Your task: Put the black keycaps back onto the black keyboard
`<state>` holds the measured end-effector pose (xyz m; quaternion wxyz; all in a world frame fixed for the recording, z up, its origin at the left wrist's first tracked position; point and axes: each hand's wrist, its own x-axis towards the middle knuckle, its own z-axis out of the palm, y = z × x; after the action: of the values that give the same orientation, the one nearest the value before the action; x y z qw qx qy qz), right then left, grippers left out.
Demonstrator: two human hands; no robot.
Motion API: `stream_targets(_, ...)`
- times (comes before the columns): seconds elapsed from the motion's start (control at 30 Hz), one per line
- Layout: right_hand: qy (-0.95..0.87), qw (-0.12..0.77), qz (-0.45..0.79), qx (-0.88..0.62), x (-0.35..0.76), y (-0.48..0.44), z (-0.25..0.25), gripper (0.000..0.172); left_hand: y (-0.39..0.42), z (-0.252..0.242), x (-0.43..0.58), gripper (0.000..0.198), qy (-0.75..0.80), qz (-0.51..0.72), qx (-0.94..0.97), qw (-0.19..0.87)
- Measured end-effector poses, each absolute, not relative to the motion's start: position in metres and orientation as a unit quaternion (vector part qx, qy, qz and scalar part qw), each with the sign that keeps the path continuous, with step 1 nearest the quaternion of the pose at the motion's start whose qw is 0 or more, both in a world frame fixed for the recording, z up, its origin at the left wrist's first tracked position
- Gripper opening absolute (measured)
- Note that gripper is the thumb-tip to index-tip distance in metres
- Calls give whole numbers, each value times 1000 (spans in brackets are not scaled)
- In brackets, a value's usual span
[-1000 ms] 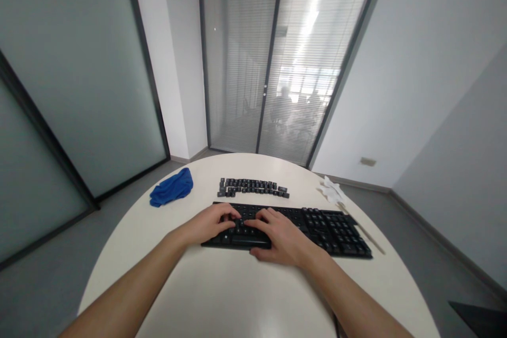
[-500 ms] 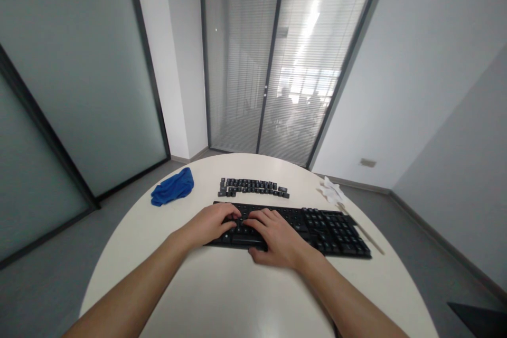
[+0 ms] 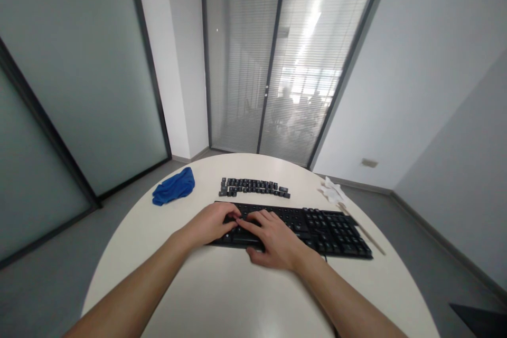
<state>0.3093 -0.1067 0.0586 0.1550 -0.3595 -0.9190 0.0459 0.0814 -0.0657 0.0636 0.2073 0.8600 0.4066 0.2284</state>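
A black keyboard [image 3: 340, 235] lies across the table, its left and middle part bare of many keycaps. Over its left end, my left hand [image 3: 216, 222] has thumb and fingers curled together at the key area; whatever lies between the fingertips is too small to make out. My right hand [image 3: 275, 240] rests over the middle of the keyboard, its fingers spread and the index finger stretched left to my left fingertips. The thumb lies by the keyboard's front edge. Beyond the keyboard, loose black keycaps [image 3: 253, 187] are laid out in rows.
A crumpled blue cloth [image 3: 174, 187] lies at the table's far left. At the right are a white cloth or tissue [image 3: 333, 191] and a thin stick [image 3: 368, 235] beside the keyboard. The round white table [image 3: 222, 296] stands before a glass door with blinds [image 3: 241, 74].
My right index finger has stretched further left and now meets my left fingertips. My left hand stays almost in place on the keyboard.
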Motion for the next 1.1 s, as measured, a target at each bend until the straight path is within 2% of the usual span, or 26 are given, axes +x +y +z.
stream_targets(0.5, -916, 142, 55, -371, 308, -107, 66, 60, -69, 76, 71, 20, 409, 175, 870, 211)
stream_targets(0.8, -918, 130, 43, -372, 306, -108, 69, 62, -73, 83, 68, 16, 397, 168, 877, 211)
stream_targets(1.1, -915, 121, 33, -384, 304, -109, 65, 56, -71, 76, 70, 21, 379, 180, 895, 148)
